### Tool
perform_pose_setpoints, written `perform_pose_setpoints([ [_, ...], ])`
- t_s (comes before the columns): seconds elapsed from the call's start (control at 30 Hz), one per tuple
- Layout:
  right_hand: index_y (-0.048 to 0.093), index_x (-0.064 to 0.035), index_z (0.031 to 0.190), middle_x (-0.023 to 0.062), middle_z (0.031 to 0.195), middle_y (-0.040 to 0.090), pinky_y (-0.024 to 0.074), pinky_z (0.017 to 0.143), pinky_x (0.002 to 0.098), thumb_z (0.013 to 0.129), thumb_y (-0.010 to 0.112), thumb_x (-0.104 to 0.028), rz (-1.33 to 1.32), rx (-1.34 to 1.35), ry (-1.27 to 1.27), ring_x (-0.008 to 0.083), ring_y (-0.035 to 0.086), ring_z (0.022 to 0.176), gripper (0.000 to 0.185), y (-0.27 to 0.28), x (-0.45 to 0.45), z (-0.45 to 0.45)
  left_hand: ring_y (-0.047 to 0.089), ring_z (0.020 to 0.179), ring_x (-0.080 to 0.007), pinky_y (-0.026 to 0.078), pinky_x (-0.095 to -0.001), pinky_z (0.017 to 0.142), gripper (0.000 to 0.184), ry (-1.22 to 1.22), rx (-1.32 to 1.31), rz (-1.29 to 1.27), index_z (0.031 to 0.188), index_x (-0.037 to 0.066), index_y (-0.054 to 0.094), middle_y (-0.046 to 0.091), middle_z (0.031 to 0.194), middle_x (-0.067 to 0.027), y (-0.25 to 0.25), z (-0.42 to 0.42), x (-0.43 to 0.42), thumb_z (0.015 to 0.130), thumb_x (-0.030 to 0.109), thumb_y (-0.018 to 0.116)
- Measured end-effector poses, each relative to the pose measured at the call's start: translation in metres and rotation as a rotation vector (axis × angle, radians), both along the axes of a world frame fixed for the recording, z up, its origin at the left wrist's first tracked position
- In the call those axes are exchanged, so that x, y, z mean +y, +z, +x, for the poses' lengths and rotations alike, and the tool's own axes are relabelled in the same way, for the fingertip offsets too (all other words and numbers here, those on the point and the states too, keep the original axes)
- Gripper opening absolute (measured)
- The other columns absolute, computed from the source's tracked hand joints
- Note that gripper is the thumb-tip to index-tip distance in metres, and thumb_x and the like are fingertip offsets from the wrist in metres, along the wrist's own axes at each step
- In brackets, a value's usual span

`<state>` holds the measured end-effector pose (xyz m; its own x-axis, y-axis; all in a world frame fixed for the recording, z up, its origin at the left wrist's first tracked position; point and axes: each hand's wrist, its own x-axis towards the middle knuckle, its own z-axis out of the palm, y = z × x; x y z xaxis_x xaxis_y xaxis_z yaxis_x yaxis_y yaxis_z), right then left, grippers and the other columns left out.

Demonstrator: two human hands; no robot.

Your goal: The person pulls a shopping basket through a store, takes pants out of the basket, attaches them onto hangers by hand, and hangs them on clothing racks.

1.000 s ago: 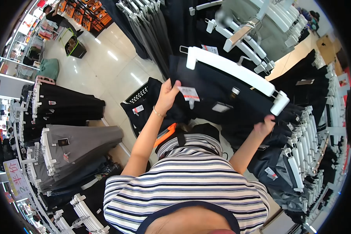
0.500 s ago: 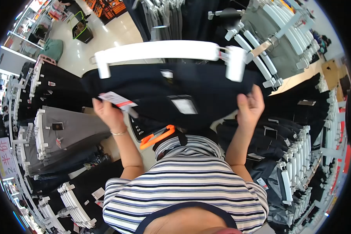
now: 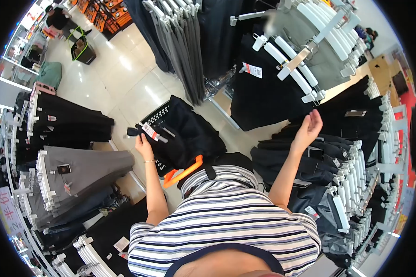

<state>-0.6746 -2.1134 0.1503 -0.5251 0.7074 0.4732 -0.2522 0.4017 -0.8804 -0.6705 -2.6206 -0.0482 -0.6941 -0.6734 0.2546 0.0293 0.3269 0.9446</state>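
My left hand point(image 3: 144, 147) is closed at the edge of a black garment point(image 3: 189, 131), by its white and red price tag point(image 3: 149, 129). A small piece of black cloth point(image 3: 133, 132) sticks out past the fingertips. The garment lies over a black shopping basket point(image 3: 159, 113), whose orange handle point(image 3: 185, 171) rests near my waist. Holding nothing visible, my right hand point(image 3: 308, 130) is raised with its fingers loosely spread. Just beyond it hang black trousers point(image 3: 272, 99) on a rack, with a white tag point(image 3: 252, 70).
Grey trousers point(image 3: 85, 166) and black ones point(image 3: 69, 117) hang on the left rack. Dark trousers point(image 3: 305, 154) fill the right rack. Ahead is a row of grey trousers point(image 3: 185, 60). Farther off, a person point(image 3: 57, 19) stands near another basket point(image 3: 82, 50).
The black garment on its white hanger, spread between both hands, has dropped away from in front of me. No hanger shows at my hands now. My right hand has moved slightly right and down.
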Motion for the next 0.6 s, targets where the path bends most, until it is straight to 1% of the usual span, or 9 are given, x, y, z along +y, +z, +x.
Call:
perform_pose_setpoints([
  [0.07, 0.042, 0.0010, 0.116, 0.0131, 0.116, 0.049, 0.0360, 0.093, 0.0287, 0.086, 0.051, -0.005, 0.018, -0.026, -0.056, 0.0187, 0.048, 0.107, 0.032, 0.000, 0.014, 0.006, 0.045, 0.063, -0.0090, 0.040, -0.0230, 0.056, 0.018, 0.132, -0.051, 0.238, 0.094, -0.004, 0.056, 0.054, 0.072, -0.0017, -0.084, -0.008, -0.019, 0.087, 0.012, 0.052],
  [0.1, 0.041, 0.0009, 0.117, 0.0143, 0.114, 0.051, 0.0367, 0.092, 0.0288, 0.086, 0.050, -0.006, 0.028, -0.039, -0.049, 0.0192, 0.050, 0.105, 0.033, -0.004, 0.019, 0.008, 0.053, 0.072, -0.0122, 0.044, -0.0238, 0.058, 0.028, -0.003, -0.275, 0.536, 0.109, -0.003, 0.050, 0.058, 0.083, -0.0053, -0.084, 0.002, -0.023, 0.085, 0.012, 0.054],
  [0.2, 0.042, 0.0009, 0.117, 0.0152, 0.112, 0.053, 0.0375, 0.091, 0.0282, 0.087, 0.049, -0.006, -0.118, -0.127, 0.142, 0.0188, 0.052, 0.101, 0.032, -0.028, 0.028, 0.015, 0.056, 0.077, -0.0143, 0.046, -0.0251, 0.057, 0.036, -0.070, -0.588, 0.545, 0.115, -0.002, 0.044, 0.058, 0.087, -0.0075, -0.093, 0.012, -0.013, 0.083, 0.013, 0.054],
  [0.27, 0.045, 0.0013, 0.114, 0.0141, 0.104, 0.057, 0.0407, 0.086, 0.0274, 0.088, 0.046, -0.006, -0.173, -0.253, 0.254, 0.0173, 0.055, 0.093, 0.027, -0.051, 0.022, 0.014, 0.057, 0.085, -0.0170, 0.047, -0.0287, 0.064, 0.036, -0.184, -0.771, 0.361, 0.108, -0.002, 0.045, 0.057, 0.096, -0.0102, -0.096, 0.027, -0.008, 0.083, 0.022, 0.055],
  [0.33, 0.047, 0.0003, 0.112, 0.0130, 0.101, 0.058, 0.0420, 0.083, 0.0261, 0.088, 0.045, -0.007, -0.253, -0.449, 0.401, 0.0166, 0.056, 0.092, 0.025, -0.080, 0.007, 0.010, 0.055, 0.095, -0.0199, 0.046, -0.0328, 0.071, 0.038, -0.165, -0.752, 0.496, 0.103, -0.002, 0.045, 0.056, 0.100, -0.0124, -0.077, 0.049, 0.009, 0.083, 0.027, 0.057],
  [0.4, 0.047, -0.0002, 0.110, 0.0126, 0.099, 0.058, 0.0431, 0.081, 0.0264, 0.087, 0.044, -0.008, -0.351, -0.662, 0.589, 0.0169, 0.056, 0.090, 0.024, -0.122, -0.012, 0.002, 0.053, 0.103, -0.0222, 0.045, -0.0365, 0.076, 0.044, -0.112, -0.701, 0.638, 0.105, -0.002, 0.044, 0.053, 0.106, -0.0142, -0.084, 0.066, 0.011, 0.082, 0.033, 0.058],
  [0.47, 0.047, -0.0031, 0.110, 0.0128, 0.098, 0.058, 0.0438, 0.080, 0.0305, 0.087, 0.046, -0.012, -0.557, -0.846, 0.782, 0.0193, 0.056, 0.091, 0.025, -0.183, -0.032, -0.006, 0.052, 0.105, -0.0264, 0.044, -0.0412, 0.080, 0.056, -0.063, -0.744, 0.719, 0.114, -0.005, 0.039, 0.050, 0.114, -0.0171, -0.088, 0.077, 0.013, 0.081, 0.036, 0.057],
  [0.53, 0.044, -0.0055, 0.114, 0.0149, 0.104, 0.057, 0.0430, 0.085, 0.0362, 0.087, 0.050, -0.024, -0.685, -1.075, 0.924, 0.0225, 0.055, 0.099, 0.033, -0.224, -0.058, -0.009, 0.051, 0.106, -0.0284, 0.044, -0.0420, 0.080, 0.057, 0.026, -0.749, 0.903, 0.117, -0.006, 0.037, 0.047, 0.119, -0.0188, -0.099, 0.086, 0.008, 0.082, 0.034, 0.056],
  [0.6, 0.038, -0.0068, 0.120, 0.0180, 0.112, 0.052, 0.0393, 0.090, 0.0414, 0.084, 0.055, -0.035, -0.791, -1.317, 0.980, 0.0281, 0.052, 0.105, 0.049, -0.261, -0.086, -0.013, 0.051, 0.106, -0.0297, 0.044, -0.0431, 0.081, 0.060, 0.031, -0.693, 1.050, 0.125, -0.002, 0.033, 0.042, 0.126, -0.0199, -0.094, 0.096, 0.004, 0.082, 0.032, 0.056],
])
